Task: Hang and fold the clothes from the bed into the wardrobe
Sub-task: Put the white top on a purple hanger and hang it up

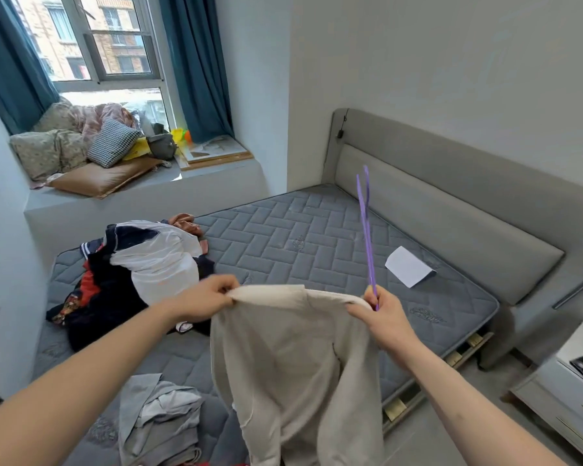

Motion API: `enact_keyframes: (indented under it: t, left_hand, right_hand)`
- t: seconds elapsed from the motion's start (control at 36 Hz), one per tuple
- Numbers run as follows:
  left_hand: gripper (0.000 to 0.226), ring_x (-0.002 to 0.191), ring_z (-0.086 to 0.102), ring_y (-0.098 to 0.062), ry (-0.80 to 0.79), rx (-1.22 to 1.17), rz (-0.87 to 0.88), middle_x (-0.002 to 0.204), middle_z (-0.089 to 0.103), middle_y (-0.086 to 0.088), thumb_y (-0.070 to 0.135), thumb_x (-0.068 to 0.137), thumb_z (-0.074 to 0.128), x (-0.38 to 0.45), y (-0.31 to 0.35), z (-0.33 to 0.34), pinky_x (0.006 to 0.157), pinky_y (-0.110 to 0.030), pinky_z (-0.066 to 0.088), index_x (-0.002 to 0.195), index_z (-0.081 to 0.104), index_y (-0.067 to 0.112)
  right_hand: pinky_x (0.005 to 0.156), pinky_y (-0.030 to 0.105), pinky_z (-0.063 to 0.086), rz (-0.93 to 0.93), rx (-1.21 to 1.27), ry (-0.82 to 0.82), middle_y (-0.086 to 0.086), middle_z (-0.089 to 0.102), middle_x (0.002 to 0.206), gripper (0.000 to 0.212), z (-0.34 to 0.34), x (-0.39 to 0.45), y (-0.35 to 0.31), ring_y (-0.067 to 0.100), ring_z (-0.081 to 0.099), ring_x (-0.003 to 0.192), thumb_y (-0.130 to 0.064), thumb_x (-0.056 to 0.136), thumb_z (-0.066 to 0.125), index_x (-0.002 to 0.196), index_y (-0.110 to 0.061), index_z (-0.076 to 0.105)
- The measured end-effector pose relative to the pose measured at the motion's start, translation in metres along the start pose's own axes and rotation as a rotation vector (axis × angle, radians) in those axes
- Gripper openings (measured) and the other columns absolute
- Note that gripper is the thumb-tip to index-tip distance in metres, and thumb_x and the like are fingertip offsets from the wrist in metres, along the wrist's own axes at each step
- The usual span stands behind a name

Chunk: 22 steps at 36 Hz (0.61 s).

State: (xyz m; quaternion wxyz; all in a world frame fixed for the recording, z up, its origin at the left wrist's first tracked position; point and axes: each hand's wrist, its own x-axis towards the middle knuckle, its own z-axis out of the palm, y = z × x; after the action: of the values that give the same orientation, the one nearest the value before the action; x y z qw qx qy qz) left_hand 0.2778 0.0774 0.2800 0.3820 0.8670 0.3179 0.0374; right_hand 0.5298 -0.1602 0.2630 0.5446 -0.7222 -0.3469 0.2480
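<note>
Bare grey mattress (317, 243) fills the room beneath a cream garment (293, 358), stretched by its top edge between two hands. Left hand (209, 297) pinches one corner; right hand (384, 317) grips the other along with a purple hanger (367, 230) pointing upward. Beyond the left hand lies a clothes heap (132, 274), grey clothes (162, 422) below it.

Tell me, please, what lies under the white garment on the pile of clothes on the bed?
Under the white garment lie dark navy clothes and a red patterned piece, on the mattress. Whatever sits directly beneath its middle is covered.
</note>
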Motion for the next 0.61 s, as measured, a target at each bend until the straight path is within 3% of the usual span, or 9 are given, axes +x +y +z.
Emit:
enact_keyframes:
  t: [0.08,0.19,0.28,0.33,0.42,0.53,0.61]
  left_hand:
    - [0.03,0.078,0.047,-0.011,-0.181,0.048,-0.021,0.079,0.052,0.004,-0.006,0.08,0.057,-0.002,-0.011,0.046,0.071,-0.03,0.038,0.077,0.051,0.023]
    - [0.021,0.08,0.054,-0.009,-0.317,-0.048,-0.037,0.088,0.059,0.008,0.022,0.075,0.069,-0.006,0.003,0.108,0.081,-0.037,0.049,0.09,0.054,0.025]
    - [0.057,0.109,0.062,-0.003,-0.302,-0.076,0.014,0.119,0.066,0.016,0.053,0.071,0.074,-0.001,0.025,0.139,0.094,-0.027,0.049,0.122,0.057,0.035]
    - [0.042,0.111,0.064,-0.011,-0.229,-0.064,0.039,0.119,0.07,0.011,0.049,0.082,0.072,0.004,0.037,0.151,0.096,-0.03,0.05,0.12,0.062,0.034]
    - [0.011,0.1,0.066,-0.016,-0.092,-0.068,0.051,0.103,0.074,0.001,0.022,0.094,0.061,0.015,0.043,0.151,0.091,-0.033,0.05,0.101,0.069,0.019]
    - [0.021,0.071,0.046,-0.005,-0.056,-0.237,0.02,0.074,0.052,0.008,0.008,0.095,0.054,0.023,0.047,0.115,0.072,-0.032,0.037,0.076,0.055,0.016]
    - [0.025,0.07,0.045,-0.008,-0.081,-0.31,0.041,0.071,0.05,0.006,0.015,0.099,0.058,0.025,0.056,0.085,0.069,-0.031,0.034,0.075,0.056,0.021]
  right_hand:
    - [0.05,0.021,0.023,-0.05,-0.011,-0.03,-0.011,0.027,0.063,0.054,0.006,0.004,-0.015,0.009,0.023,0.059,-0.005,0.083,0.073,0.069,-0.026,0.024]
    - [0.052,0.022,0.025,-0.062,-0.034,-0.09,-0.01,0.03,0.063,0.049,0.015,0.007,-0.027,0.011,0.025,0.061,-0.006,0.083,0.071,0.072,-0.024,0.027]
    - [0.051,0.023,0.023,-0.063,-0.049,-0.126,-0.01,0.029,0.062,0.048,0.018,0.007,-0.03,0.012,0.024,0.061,-0.006,0.084,0.07,0.072,-0.024,0.027]
    - [0.049,0.021,0.023,-0.072,-0.065,-0.138,-0.012,0.029,0.06,0.048,0.017,0.006,-0.03,0.01,0.024,0.058,-0.005,0.084,0.069,0.071,-0.025,0.026]
    - [0.047,0.019,0.024,-0.083,-0.092,-0.114,-0.013,0.028,0.059,0.048,0.008,0.005,-0.028,0.009,0.024,0.057,-0.005,0.083,0.069,0.07,-0.024,0.026]
    - [0.049,0.02,0.024,-0.06,-0.162,-0.047,-0.012,0.026,0.06,0.048,-0.018,0.005,-0.017,0.009,0.024,0.056,-0.009,0.082,0.069,0.071,-0.024,0.025]
    - [0.052,0.026,0.024,-0.017,-0.215,-0.024,-0.009,0.028,0.061,0.048,-0.034,0.005,-0.006,0.011,0.024,0.057,-0.011,0.082,0.072,0.072,-0.024,0.026]
